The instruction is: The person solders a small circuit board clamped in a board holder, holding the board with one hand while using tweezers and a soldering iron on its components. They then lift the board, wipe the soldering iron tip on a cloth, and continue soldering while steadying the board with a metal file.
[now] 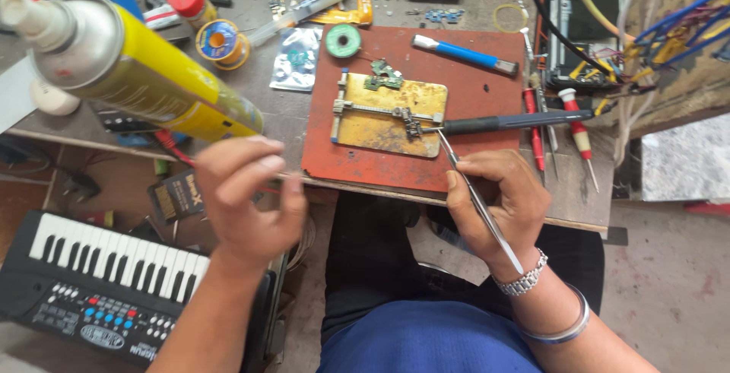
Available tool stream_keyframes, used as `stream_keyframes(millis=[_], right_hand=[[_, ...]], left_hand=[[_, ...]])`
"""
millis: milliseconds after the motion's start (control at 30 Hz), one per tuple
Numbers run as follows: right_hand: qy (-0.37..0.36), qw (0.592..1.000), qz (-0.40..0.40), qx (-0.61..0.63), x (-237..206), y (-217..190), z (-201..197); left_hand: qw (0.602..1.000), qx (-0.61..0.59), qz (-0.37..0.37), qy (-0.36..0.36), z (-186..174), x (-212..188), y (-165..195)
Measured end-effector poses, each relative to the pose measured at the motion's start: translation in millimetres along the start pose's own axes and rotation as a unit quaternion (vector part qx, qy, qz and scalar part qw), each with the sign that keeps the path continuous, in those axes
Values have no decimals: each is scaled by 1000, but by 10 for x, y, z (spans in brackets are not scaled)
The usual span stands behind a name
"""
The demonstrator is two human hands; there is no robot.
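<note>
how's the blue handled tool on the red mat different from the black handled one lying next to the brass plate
The blue-handled tool is shorter, with a bright blue grip and silver ends, and lies slanted near the far edge of the red mat. The black-handled tool is longer, dark all along, lies nearly level, and its tip reaches the brass plate; the blue one lies apart from the plate. Both lie flat, and neither is held: the right hand holds tweezers instead.
</note>
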State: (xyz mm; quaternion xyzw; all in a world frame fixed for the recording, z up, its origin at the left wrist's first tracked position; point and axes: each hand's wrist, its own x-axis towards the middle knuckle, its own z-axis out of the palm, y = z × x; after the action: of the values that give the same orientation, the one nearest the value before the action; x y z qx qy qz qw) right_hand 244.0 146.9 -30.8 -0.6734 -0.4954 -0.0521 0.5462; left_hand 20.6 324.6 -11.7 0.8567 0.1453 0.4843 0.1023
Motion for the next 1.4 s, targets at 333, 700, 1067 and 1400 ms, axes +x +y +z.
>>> stream_keyframes(millis=[333,700,1067,1400], right_hand=[[-2,1000,8,-4,-52,93,-22],[-7,1000,27,6,-124,104,-53],[5,1000,20,-18,-69,65,-135],[8,1000,3,-20,-6,135,-116]], left_hand=[[991,-75,-8,-109,735,334,241],[995,-57,-16,-86,874,260,273],[996,-46,-11,-69,910,326,391],[996,-56,-45,-50,1018,336,388]])
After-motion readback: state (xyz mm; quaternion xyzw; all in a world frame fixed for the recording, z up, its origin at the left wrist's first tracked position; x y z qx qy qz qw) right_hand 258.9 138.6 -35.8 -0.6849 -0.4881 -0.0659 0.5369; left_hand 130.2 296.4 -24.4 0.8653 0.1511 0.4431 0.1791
